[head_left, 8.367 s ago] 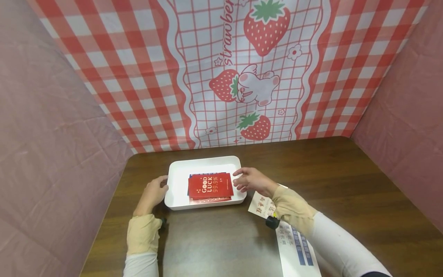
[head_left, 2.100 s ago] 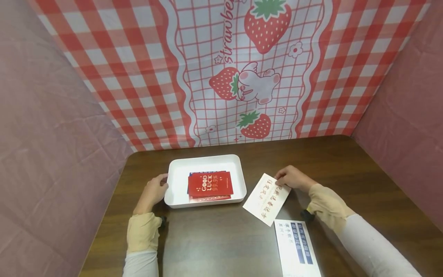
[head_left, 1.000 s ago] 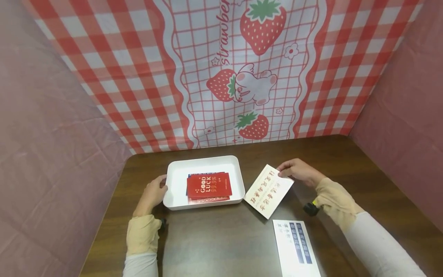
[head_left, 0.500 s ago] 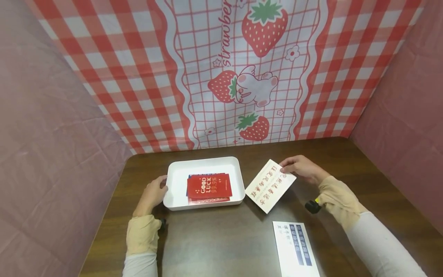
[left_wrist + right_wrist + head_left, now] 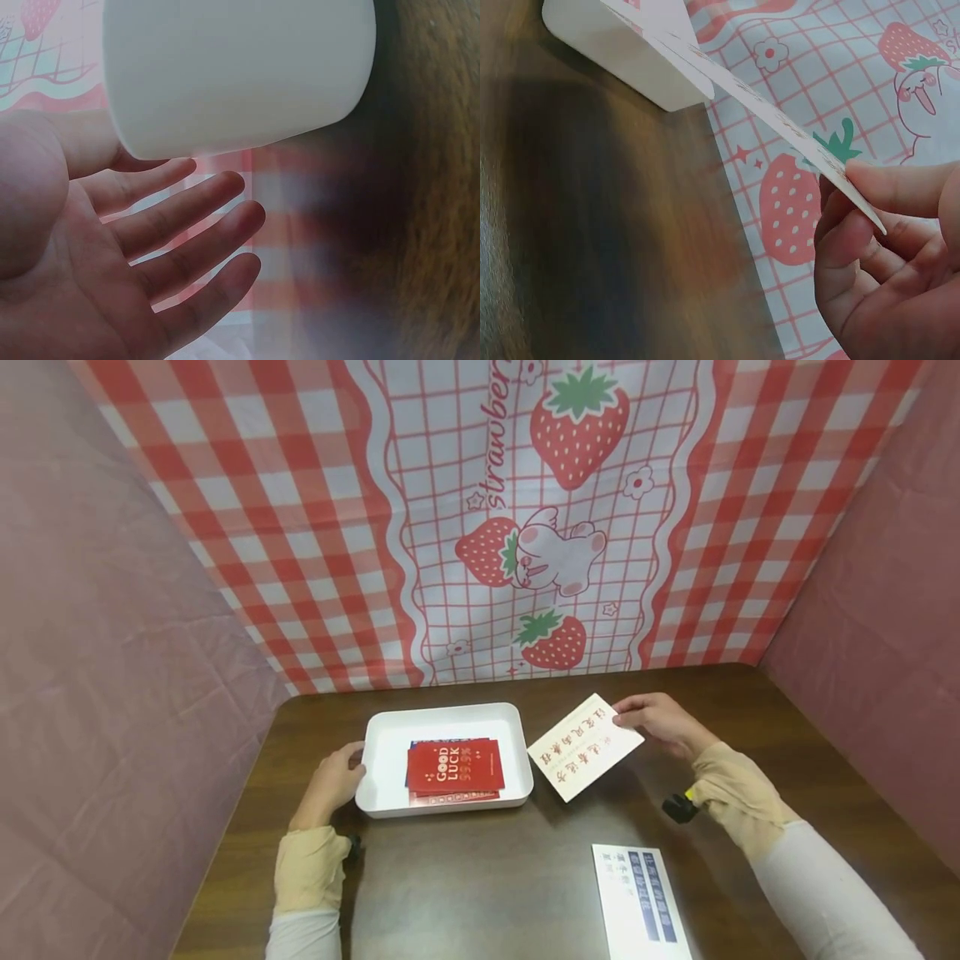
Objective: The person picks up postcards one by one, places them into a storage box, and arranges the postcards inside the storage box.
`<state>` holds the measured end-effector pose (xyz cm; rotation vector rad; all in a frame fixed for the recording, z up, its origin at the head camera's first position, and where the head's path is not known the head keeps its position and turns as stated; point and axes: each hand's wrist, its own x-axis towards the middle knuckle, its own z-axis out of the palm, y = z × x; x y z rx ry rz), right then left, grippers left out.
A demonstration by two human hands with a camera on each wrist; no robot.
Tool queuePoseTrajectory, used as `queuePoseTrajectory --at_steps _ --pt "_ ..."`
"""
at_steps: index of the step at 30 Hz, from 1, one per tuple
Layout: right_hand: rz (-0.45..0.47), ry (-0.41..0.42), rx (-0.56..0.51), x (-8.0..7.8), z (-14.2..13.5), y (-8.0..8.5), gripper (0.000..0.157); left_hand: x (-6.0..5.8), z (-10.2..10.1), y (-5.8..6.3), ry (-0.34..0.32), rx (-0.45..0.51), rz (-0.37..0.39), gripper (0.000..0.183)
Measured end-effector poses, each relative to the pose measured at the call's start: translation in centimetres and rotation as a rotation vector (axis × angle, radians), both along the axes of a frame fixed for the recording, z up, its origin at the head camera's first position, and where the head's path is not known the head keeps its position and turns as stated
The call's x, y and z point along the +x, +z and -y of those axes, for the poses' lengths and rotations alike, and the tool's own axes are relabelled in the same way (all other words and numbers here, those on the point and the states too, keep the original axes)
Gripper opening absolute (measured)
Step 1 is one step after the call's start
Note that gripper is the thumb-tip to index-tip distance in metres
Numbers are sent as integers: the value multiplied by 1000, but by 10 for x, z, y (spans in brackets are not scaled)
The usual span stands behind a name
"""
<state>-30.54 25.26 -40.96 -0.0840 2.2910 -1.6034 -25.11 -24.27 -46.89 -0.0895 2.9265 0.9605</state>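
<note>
My right hand pinches a corner of a cream card with red-brown Chinese writing. The right wrist view shows that card edge-on, thumb on one face and curled fingers on the other, raised off the table at a slant. Its far end is close to the right side of a white tray. Inside the tray lies a small pile of cards, topped by a red "GOOD LUCK" card. At the tray's left end, my left hand has its fingers loosely extended and its thumb against the tray rim.
A white card with blue bands and dark writing lies on the brown table, near the front right. Behind the table hangs a strawberry-print checked cloth. Pink cloth walls stand at both sides.
My right hand has come away from the tray, taken the cream card off the table and raised it, turning it towards the tray. My left hand has stayed at the tray's left end.
</note>
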Motion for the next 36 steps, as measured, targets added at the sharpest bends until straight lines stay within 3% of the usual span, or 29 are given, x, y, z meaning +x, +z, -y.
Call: queuePoseTrajectory --at_steps 7,16,25,36 --pt "32 -34 -59 2 7 1 41 -1 0 0 8 2 18 45" --pt "62 -43 -146 2 16 -2 29 -2 0 -2 10 10 15 45" --pt "72 -49 -222 1 28 -1 30 -1 1 -1 18 9 27 45" --pt "92 -77 -287 2 39 -5 21 -1 0 1 15 8 22 45"
